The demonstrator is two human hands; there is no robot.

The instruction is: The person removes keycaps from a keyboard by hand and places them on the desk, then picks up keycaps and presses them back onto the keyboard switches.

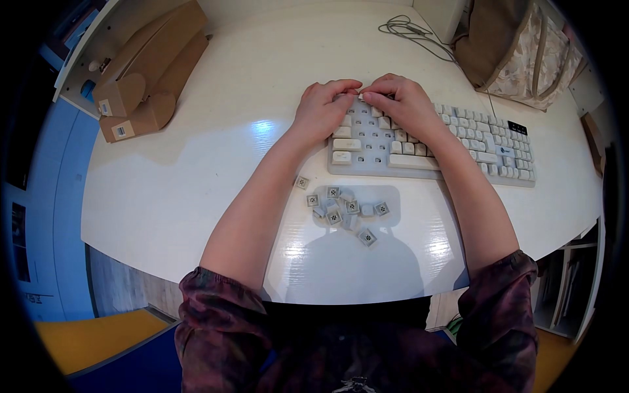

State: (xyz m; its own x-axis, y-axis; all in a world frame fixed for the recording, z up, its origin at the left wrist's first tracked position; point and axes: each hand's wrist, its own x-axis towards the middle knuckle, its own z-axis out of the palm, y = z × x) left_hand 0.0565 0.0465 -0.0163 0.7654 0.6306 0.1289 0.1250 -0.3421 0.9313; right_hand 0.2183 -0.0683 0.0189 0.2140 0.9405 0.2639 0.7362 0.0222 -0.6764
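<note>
A white keyboard (426, 166) lies on the table, its left part showing bare switch sockets where keycaps are off. Both hands meet at its upper left corner. My right hand (405, 108) has thumb and index finger closed around a small white keycap (361, 97). Just left of it, my left hand (321, 108) has its fingers curled with thumb and index finger close together by the same keycap; what lies between them is hidden. Several loose keycaps (352, 207) are scattered on the table in front of the keyboard, most with their undersides up.
Brown cardboard pieces (157, 72) stand at the back left of the white table (177, 209). A coiled cable (409, 29) lies at the back right, beside a brown and patterned bag (517, 56). A shelf (570, 281) stands below the table's right edge.
</note>
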